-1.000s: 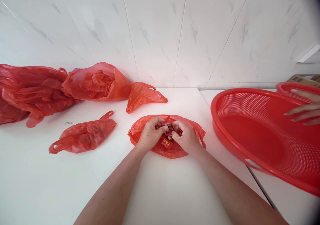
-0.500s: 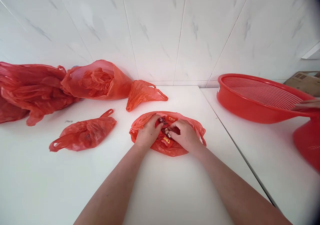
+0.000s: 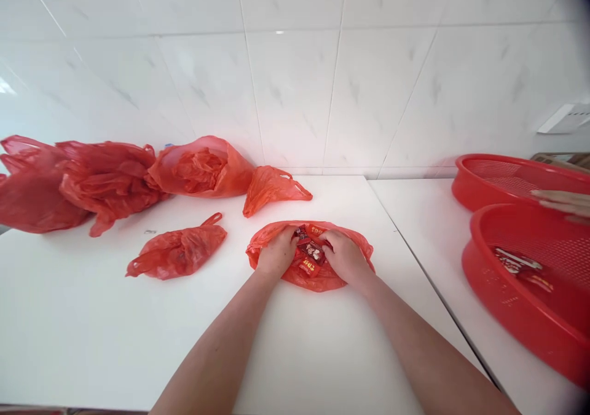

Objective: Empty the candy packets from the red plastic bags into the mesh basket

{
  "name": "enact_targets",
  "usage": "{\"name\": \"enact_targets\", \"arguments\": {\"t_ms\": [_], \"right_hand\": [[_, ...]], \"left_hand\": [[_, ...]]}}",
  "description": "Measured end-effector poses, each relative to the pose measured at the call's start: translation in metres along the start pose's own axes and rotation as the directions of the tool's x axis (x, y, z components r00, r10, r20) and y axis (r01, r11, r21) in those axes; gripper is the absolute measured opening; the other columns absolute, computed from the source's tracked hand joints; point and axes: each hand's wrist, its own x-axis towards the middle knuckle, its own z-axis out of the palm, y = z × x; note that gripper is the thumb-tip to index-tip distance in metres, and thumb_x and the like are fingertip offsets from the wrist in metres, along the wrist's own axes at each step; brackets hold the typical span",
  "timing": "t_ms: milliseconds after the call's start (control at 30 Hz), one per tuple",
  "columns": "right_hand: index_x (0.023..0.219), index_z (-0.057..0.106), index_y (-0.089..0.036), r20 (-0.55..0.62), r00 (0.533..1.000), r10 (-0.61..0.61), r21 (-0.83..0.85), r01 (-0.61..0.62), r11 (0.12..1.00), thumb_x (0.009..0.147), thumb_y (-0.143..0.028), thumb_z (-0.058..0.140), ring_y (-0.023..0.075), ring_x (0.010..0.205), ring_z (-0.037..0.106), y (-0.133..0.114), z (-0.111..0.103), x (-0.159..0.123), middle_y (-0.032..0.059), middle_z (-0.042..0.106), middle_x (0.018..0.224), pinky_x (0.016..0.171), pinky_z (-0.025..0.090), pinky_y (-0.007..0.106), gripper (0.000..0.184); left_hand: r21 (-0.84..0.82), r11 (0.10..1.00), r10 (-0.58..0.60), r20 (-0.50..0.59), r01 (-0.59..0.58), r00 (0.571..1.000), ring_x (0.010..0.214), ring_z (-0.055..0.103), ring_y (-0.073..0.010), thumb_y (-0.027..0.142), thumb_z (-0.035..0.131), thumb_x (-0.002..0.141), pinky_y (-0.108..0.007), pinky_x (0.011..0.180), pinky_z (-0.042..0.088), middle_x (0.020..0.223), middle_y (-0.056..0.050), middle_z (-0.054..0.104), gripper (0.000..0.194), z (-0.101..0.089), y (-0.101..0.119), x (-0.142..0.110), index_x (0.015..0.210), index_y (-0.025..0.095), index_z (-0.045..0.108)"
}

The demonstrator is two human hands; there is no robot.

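While you worked at the white counter (image 3: 92, 341), your left hand (image 3: 277, 253) and right hand (image 3: 345, 256) lay half-curled over glossy red printed packets (image 3: 311, 252), touching them; whether either gripped one could not be told. The packets sat on a thin, crinkled red plastic bag (image 3: 329, 280) spread flat at centre. More crumpled bags (image 3: 177, 254) lay to the left, and at far right a co-worker's hand (image 3: 562, 203) reached over a round, perforated red plastic basket (image 3: 498, 178).
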Motion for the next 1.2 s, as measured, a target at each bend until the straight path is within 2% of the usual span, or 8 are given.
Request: {"name": "enact_targets", "arguments": {"t_ms": [167,267,400,500,700,833,1100,1200], "right_hand": [[0.088,0.062,-0.022,0.042,0.999,-0.01,-0.036,0.011,0.999,0.08,-0.01,0.043,0.0142,0.086,0.057,0.006,0.001,0.002,0.0008,0.063,0.094,0.073,0.043,0.026,0.023],[0.086,0.062,-0.022,0.048,0.999,-0.021,-0.023,0.022,0.999,0.077,-0.003,0.037,0.0124,0.084,0.058,0.005,0.002,0.001,-0.0006,0.065,0.093,0.072,0.043,0.023,0.033],[0.098,0.062,-0.021,-0.014,0.999,-0.052,-0.027,0.051,0.998,0.077,-0.004,0.038,0.0137,0.095,0.056,-0.002,0.002,-0.002,0.0007,0.064,0.102,0.08,0.043,0.024,0.036],[0.104,0.061,-0.02,-0.039,0.997,-0.063,-0.014,0.062,0.998,0.079,-0.008,0.041,0.0148,0.103,0.054,-0.005,0.001,-0.003,0.0018,0.062,0.109,0.089,0.04,0.025,0.035],[0.093,0.067,-0.023,0.05,0.999,-0.009,0.048,0.007,0.999,0.073,-0.006,0.043,0.0146,0.09,0.06,-0.004,0.004,-0.005,-0.0004,0.067,0.099,0.078,0.043,0.023,0.035],[0.103,0.064,-0.024,0.062,0.998,0.025,0.1,-0.031,0.995,0.073,-0.006,0.041,0.013,0.087,0.062,-0.007,0.002,-0.008,-0.0014,0.067,0.103,0.073,0.045,0.022,0.042],[0.105,0.063,-0.024,-0.076,0.997,0.01,0.189,0.004,0.982,0.074,-0.006,0.036,0.0131,0.102,0.058,-0.01,-0.01,-0.008,-0.0004,0.065,0.109,0.09,0.045,0.027,0.045],[0.105,0.062,-0.025,-0.127,0.991,0.043,0.217,-0.015,0.976,0.073,-0.006,0.037,0.0137,0.101,0.059,-0.005,-0.014,-0.005,-0.0005,0.065,0.108,0.089,0.046,0.029,0.046]], "left_hand": [[-0.008,0.998,-0.062,0.045,0.062,0.997,0.103,0.06,-0.027,0.048,0.052,0.08,-0.038,0.081,0.047,0.119,-0.001,0.062,0.046,-0.002,-0.004,-0.007,0.124,0.035,0.049],[0.001,0.998,-0.056,0.007,0.056,0.998,0.101,0.061,-0.0261,0.038,0.05,0.082,-0.038,0.083,0.047,0.115,-0.003,0.065,0.045,-0.001,-0.009,-0.018,0.127,0.033,0.049],[-0.025,0.991,0.127,-0.173,-0.134,0.977,0.108,0.058,-0.0222,0.019,0.044,0.083,-0.036,0.092,0.045,0.12,-0.003,0.062,0.045,-0.002,-0.014,-0.044,0.126,0.028,0.052],[-0.077,0.966,0.217,-0.279,-0.248,0.935,0.121,0.049,-0.0204,0.021,0.047,0.083,-0.035,0.1,0.04,0.131,-0.003,0.054,0.039,-0.007,-0.019,-0.068,0.12,0.027,0.057],[-0.219,0.967,0.045,-0.355,-0.13,0.934,0.127,0.042,-0.0235,0.03,0.052,0.082,-0.037,0.094,0.046,0.136,-0.006,0.048,0.039,-0.021,-0.039,-0.098,0.12,0.027,0.057],[-0.208,0.974,-0.003,-0.414,-0.091,0.91,0.134,0.033,-0.0247,0.029,0.05,0.083,-0.035,0.09,0.048,0.145,-0.008,0.037,0.043,-0.032,-0.042,-0.106,0.126,0.027,0.052],[-0.112,0.976,0.127,-0.414,-0.189,0.901,0.114,0.054,-0.0198,0.026,0.044,0.086,-0.031,0.079,0.052,0.131,-0.005,0.051,0.028,-0.041,-0.027,-0.109,0.108,0.027,0.061],[-0.056,0.962,0.218,-0.428,-0.267,0.877,0.119,0.05,-0.0189,0.024,0.044,0.086,-0.031,0.089,0.049,0.134,-0.005,0.048,0.028,-0.042,-0.019,-0.097,0.108,0.025,0.06]]}}
